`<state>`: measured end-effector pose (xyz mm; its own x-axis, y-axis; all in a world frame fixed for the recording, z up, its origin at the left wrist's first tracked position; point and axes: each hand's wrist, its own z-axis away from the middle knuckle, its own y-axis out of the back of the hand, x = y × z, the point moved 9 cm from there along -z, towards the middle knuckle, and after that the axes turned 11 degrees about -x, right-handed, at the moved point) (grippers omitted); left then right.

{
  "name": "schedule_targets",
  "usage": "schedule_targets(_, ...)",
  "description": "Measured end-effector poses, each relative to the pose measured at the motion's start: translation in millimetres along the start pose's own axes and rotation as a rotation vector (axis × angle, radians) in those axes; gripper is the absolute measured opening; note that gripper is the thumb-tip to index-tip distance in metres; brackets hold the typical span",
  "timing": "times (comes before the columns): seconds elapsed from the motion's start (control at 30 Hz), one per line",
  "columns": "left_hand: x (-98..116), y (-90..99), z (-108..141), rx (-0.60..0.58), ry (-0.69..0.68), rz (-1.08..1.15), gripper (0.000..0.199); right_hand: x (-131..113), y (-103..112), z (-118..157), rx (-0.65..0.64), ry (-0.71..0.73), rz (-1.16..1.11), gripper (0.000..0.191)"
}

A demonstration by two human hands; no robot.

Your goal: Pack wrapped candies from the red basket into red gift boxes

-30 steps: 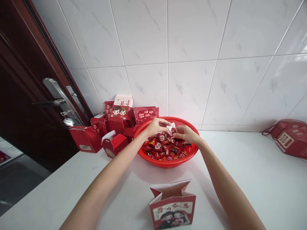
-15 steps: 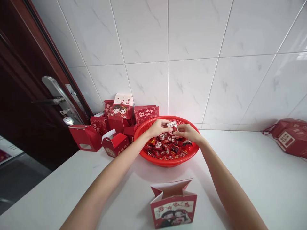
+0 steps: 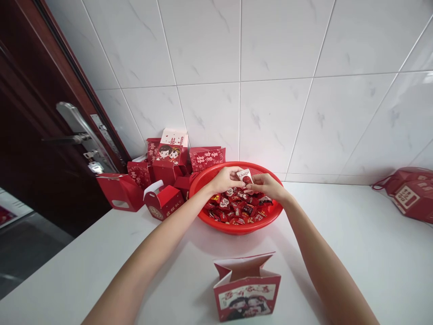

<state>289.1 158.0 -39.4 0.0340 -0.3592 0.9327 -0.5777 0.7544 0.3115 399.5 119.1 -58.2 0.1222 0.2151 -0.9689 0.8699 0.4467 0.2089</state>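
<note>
Both hands are over a red plastic basket (image 3: 237, 229) that holds many wrapped candies (image 3: 238, 210). Between them is a small white and red packet (image 3: 245, 176) printed "CANDY". My left hand (image 3: 228, 179) pinches its left side, and my right hand (image 3: 265, 185) has its fingers closed on its lower right side. Nearer to me, between my forearms, a red and white paper box (image 3: 247, 295) stands upright on the white table with its top open.
Several red gift boxes (image 3: 169, 155) are heaped left of the basket against the tiled wall. A red hexagonal box (image 3: 411, 193) with a cord lies at the far right. A dark door with a metal handle (image 3: 81, 135) stands at the left.
The packet has tilted slightly between my hands, which stay over the basket. The view has shifted a little; the boxes and basket look unmoved on the table.
</note>
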Motion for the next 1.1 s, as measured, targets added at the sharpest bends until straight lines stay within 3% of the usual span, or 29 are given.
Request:
schedule_targets(0.23,-2.7,9.8,-0.6,0.065,0.023,-0.104,0.036,0.8,8.1,4.3,0.102,-0.034,0.037,0.04)
schedule_targets(0.3,-9.3,22.0,1.2,0.151,0.083,-0.231,0.034,3.4,10.7,5.9,0.125,-0.077,0.076,0.032)
schedule_targets(0.37,-19.8,31.6,3.5,0.187,0.206,-0.416,0.029,8.1,4.7,4.4,0.047,-0.15,0.162,0.021)
schedule_targets(0.47,-37.6,34.5,5.9,0.07,0.417,-0.675,0.02,14.3,-12.7,0.5,-0.171,-0.239,0.411,0.009)
schedule_targets(0.53,-43.9,35.1,6.8,-0.003,0.495,-0.747,0.015,17.5,-17.0,-1.1,-0.233,-0.282,0.597,0.009)
schedule_targets(0.7,-52.1,37.5,-2.9,-0.058,0.595,-0.778,0.008,21.9,-16.9,-2.7,-0.227,-0.319,0.702,0.019)
schedule_targets(0.8,-56.0,35.4,-12.2,-0.056,0.603,-0.767,0.008,18.7,-14.7,-2.8,-0.188,-0.278,0.734,0.015)
schedule_targets(1.1,-61.1,11.2,-6.0,-0.241,0.588,-0.609,0.007,12.8,-5.7,-3.8,-0.072,-0.25,0.765,0.011)
